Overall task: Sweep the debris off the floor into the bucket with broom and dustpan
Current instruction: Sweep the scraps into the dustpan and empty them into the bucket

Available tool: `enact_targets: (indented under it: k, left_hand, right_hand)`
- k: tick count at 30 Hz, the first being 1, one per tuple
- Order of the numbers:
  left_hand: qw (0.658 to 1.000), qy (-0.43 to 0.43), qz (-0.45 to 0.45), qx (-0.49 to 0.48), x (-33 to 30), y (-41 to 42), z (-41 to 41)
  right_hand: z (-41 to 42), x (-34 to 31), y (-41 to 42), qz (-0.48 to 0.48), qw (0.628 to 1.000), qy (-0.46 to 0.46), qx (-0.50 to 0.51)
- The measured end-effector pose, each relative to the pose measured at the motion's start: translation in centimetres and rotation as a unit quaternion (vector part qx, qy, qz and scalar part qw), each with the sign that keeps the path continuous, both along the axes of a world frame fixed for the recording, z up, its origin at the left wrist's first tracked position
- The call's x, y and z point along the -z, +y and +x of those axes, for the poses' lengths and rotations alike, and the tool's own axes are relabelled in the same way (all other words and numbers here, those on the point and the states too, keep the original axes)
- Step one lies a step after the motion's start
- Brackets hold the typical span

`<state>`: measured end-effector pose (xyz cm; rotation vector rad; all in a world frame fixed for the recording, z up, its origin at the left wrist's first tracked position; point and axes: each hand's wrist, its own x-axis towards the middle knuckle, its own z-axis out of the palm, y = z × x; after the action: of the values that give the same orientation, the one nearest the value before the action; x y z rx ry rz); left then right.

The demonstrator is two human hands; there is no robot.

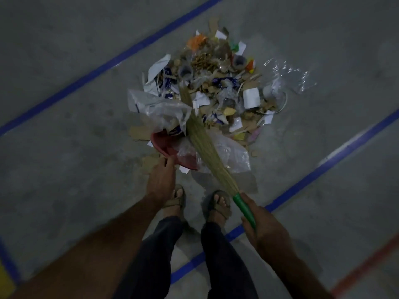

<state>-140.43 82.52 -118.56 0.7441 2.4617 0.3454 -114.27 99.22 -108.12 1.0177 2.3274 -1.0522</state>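
Observation:
A heap of debris (218, 83) lies on the grey floor: paper scraps, cardboard bits, plastic bags, small cups. A red dustpan (164, 145) rests at the heap's near edge, partly covered by clear plastic bags (228, 154). My left hand (160, 180) grips the dustpan's near end. My right hand (265, 231) is closed around the green handle of a straw broom (200, 139). The broom's bristles slant up-left across the dustpan into the heap. No bucket is in view.
Blue tape lines (112, 63) run diagonally across the floor on both sides of the heap, and a red line (367, 268) crosses the lower right corner. My sandalled feet (220, 203) stand just behind the dustpan. A loose clear bag (289, 74) lies right of the heap.

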Motion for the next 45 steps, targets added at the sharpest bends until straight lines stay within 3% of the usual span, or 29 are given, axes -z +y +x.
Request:
enact_targets:
  k: [4,10,20,27,34,45]
  left_hand:
    - [1.000,-0.006,0.009,-0.017,-6.3,0.0,1.0]
    - [0.999,0.019,0.024,-0.014,-16.9,-1.0,1.6]
    - [0.994,0.070,0.072,0.037,-28.7,-1.0,2.1]
    - [0.972,0.137,0.110,0.155,-33.1,1.4,2.1]
    - [0.953,0.158,0.118,0.229,-35.9,4.2,6.2]
    - [0.930,0.138,0.158,0.300,-38.1,10.7,26.4]
  right_hand:
    - [-0.9,-7.5,-0.4,-0.021,0.999,-0.037,-0.014]
    - [0.2,-18.7,-2.8,0.041,0.999,-0.021,-0.004]
    - [3.3,-28.2,-5.8,0.130,0.991,-0.015,0.006]
    - [5.4,-30.9,-8.4,0.232,0.972,-0.001,0.035]
    - [10.1,-32.9,-10.3,0.237,0.965,0.005,0.109]
    - [29.9,-35.6,-9.6,0.272,0.937,-0.032,0.215]
